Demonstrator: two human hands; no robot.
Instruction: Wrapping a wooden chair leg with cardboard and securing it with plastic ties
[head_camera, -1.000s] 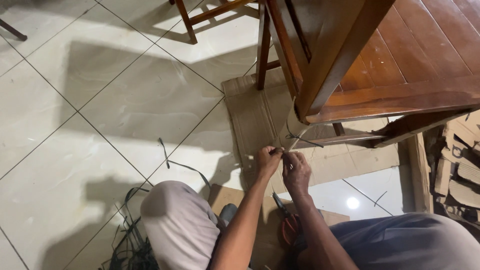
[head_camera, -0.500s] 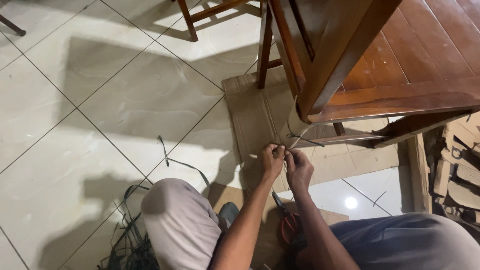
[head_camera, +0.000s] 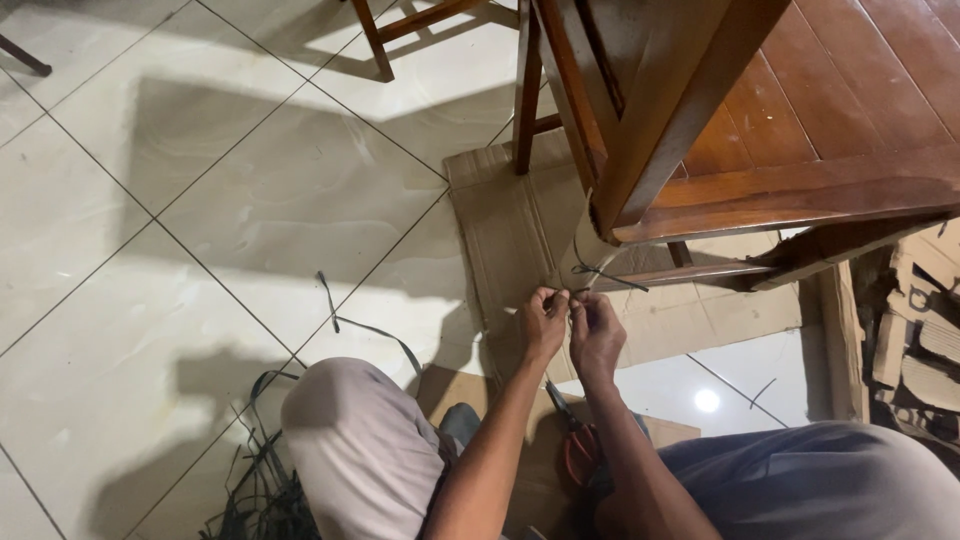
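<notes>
Seen from above: left hand (head_camera: 545, 322) and right hand (head_camera: 597, 330) side by side, nearly touching, at the foot of a cardboard-wrapped leg (head_camera: 592, 262) of a brown wooden chair (head_camera: 800, 150). Fingers of both hands curled and pinched on a thin dark strap (head_camera: 600, 272) looped round that wrapped leg, loose ends sticking out toward 3 o'clock. Strap just at 1 o'clock of the hands, directly below the chair's seat corner. Flattened cardboard sheet (head_camera: 510, 230) beneath leg and hands on the pale tiled floor (head_camera: 200, 180). Red-handled scissors (head_camera: 575, 440) at 6 o'clock of the right hand, between the forearms, lying on cardboard. Cut strap pieces (head_camera: 365, 330) at 9 o'clock of the left hand; a tangle of dark strapping (head_camera: 255, 480) at 7 o'clock, beside the bent knee (head_camera: 350, 420). Torn cardboard pile (head_camera: 915, 340) at 3 o'clock.
</notes>
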